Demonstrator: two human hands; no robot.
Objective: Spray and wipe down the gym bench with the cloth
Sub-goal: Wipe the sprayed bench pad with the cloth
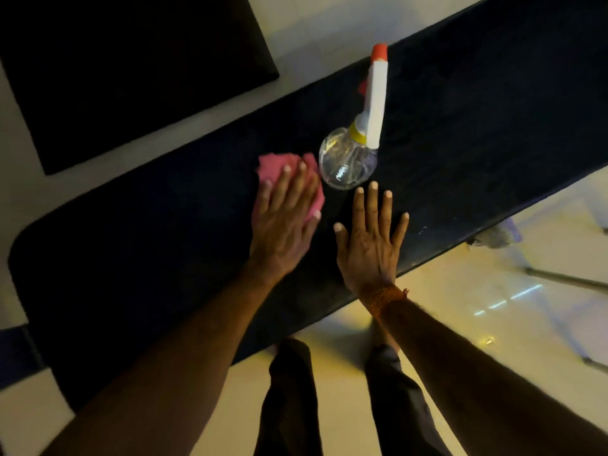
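A left hand [283,225] presses a pink cloth [279,162] flat against the black padded table [164,241], fingers [296,182] straight and spread over it, while the right hand [368,245] rests beside it, palm down, fingers released and grasping nothing. A clear spray bottle [352,159] stands upright on the table just beyond both hands, untouched. Wiping seems under way mid-table, with both ends probably left.

Our left grip [284,222] lies palm down at the middle of the frame, fingers straight and close together. Our right grip [370,238] lies palm down just right of it, fingers straight and spread, thumb out. Our bare left forearm [184,350] enters from the lower left corner, our right forearm [477,366] from the lower right.
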